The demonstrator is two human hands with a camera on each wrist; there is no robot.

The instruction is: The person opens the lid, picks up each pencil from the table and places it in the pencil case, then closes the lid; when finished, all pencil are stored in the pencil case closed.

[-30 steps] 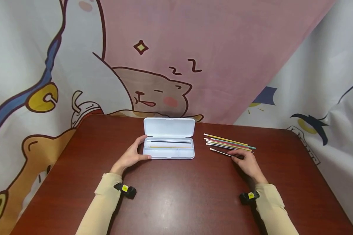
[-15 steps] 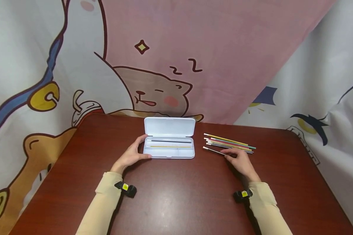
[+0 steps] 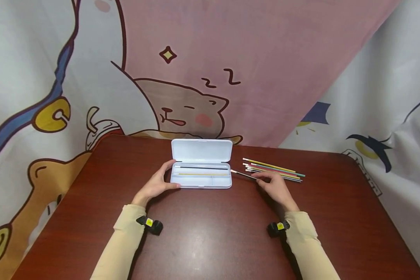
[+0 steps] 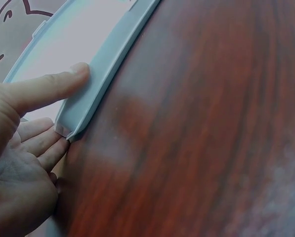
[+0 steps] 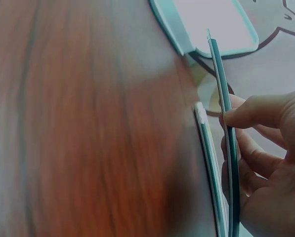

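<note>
A white pencil case lies with its lid raised, a dark pencil and a yellow pencil inside its back compartment. My left hand grips the case's left end; in the left wrist view the thumb presses the front wall and the fingers lie against the end. Between thumb and fingers my right hand pinches a dark pencil, its eraser end pointing left, near the case's right edge. Part of that pencil is behind the fingers.
Several loose pencils in mixed colours lie on the brown table right of the case, just behind my right hand. A printed cloth hangs behind the table's far edge.
My right hand has moved left and slightly away from me, carrying the dark pencil from beside the loose pencils toward the case. My left hand has stayed on the case.
</note>
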